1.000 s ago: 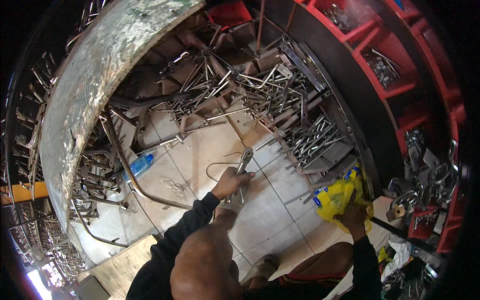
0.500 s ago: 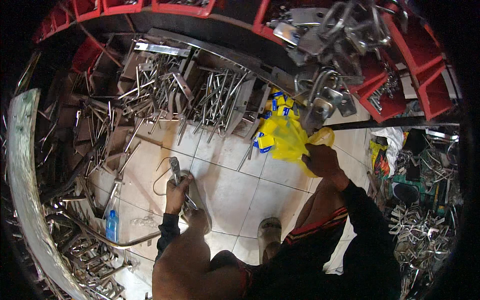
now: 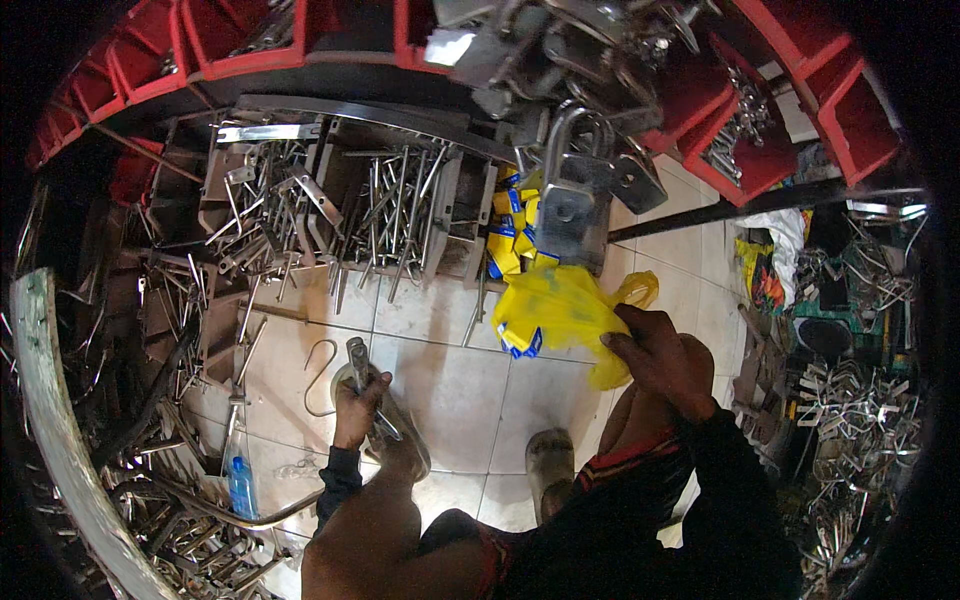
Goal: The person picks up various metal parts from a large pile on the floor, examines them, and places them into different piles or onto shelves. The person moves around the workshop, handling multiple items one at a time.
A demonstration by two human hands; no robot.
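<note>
My left hand (image 3: pixel 357 412), low at centre left, is closed around a shiny metal hand tool (image 3: pixel 357 354) with a rounded upper end; its exact kind does not show. Beside it on the floor lies a bent wire hook (image 3: pixel 318 385). My right hand (image 3: pixel 660 355) grips the gathered neck of a yellow plastic bag (image 3: pixel 560 300), and a loop of the bag sticks up past my fingers. Small blue and yellow boxes (image 3: pixel 520 341) show at the bag's lower left. More such boxes (image 3: pixel 513 220) are heaped just beyond it, beside the metal bins.
Large padlocks and metal hardware (image 3: pixel 575 195) hang at the top, near red bins (image 3: pixel 690 130). Open bins of metal rods (image 3: pixel 395 215) line the far side. A blue bottle (image 3: pixel 242 487) stands at left. Bent metal parts (image 3: pixel 850 420) are piled at right. My shoe (image 3: pixel 550 465) rests on the tiles.
My right hand has drawn the bag slightly nearer, away from the heaped boxes. My left hand keeps the metal tool in about the same place. The whole view has shifted a little.
</note>
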